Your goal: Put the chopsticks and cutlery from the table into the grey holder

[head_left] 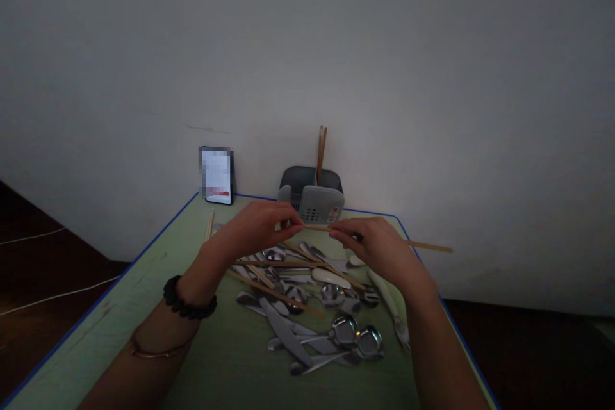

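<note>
Both my hands hold one wooden chopstick (427, 246) level above the table. My left hand (254, 230) pinches its left tip, and my right hand (372, 245) grips it nearer the middle, so its far end sticks out to the right. Below them lies a heap of cutlery (312, 307): metal spoons, knives, a fork with a pale handle and more wooden chopsticks. A grey cutlery holder (312, 195) stands at the back edge with two chopsticks (321, 154) upright in it.
A phone (217, 175) leans upright against the white wall at the table's back left. The green table (120, 320) has a blue rim. White cables (48, 298) run over the dark floor on the left.
</note>
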Demonstrator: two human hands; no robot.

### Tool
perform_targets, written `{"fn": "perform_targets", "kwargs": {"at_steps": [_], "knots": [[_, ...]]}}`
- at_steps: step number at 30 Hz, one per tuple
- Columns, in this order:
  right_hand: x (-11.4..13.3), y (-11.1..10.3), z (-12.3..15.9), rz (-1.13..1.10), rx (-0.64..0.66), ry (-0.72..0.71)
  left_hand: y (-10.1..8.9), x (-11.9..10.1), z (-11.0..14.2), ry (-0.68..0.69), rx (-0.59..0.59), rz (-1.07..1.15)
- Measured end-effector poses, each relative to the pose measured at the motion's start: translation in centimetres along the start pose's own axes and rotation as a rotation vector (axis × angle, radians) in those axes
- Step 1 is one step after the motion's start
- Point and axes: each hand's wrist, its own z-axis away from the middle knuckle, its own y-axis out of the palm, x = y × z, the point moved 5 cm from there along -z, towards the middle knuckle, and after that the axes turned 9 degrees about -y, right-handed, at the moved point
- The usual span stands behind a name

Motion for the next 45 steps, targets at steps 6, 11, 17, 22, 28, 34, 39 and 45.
{"fn": "perform_targets", "kwargs": {"at_steps": [6, 11, 17, 22, 28, 34, 39, 45], "knots": [[0.03, 0.14, -0.07, -0.002, 0.014, 0.006, -0.12, -0.28, 0.15, 0.035, 0.017, 0.01], [0.05, 0.11, -0.03, -0.003, 0.016, 0.004, 0.07, -0.11, 0.15, 0.012, 0.039, 0.014], [-0.01, 0.14, -0.06, -0.002, 0.041, 0.019, 0.14, -0.08, 0.09, -0.027, 0.07, 0.01], [-0.15, 0.27, -0.1, 0.004, 0.037, 0.015, 0.15, 0.07, 0.11, -0.043, 0.081, 0.02], [-0.21, 0.25, 0.02, 0.0, -0.002, -0.015, 0.21, 0.19, -0.03, -0.065, 0.086, 0.012], [-0.07, 0.24, -0.02, 0.012, 0.0, -0.013, 0.19, 0.01, -0.07, -0.065, 0.094, -0.007], [-0.09, 0.36, -0.16, 0.013, 0.034, 0.001, 0.28, 0.2, -0.06, -0.078, 0.132, 0.007], [-0.34, 0.57, -0.03, 0.02, 0.045, 0.013, 0.45, 0.32, 0.07, -0.054, 0.152, 0.012]]}}
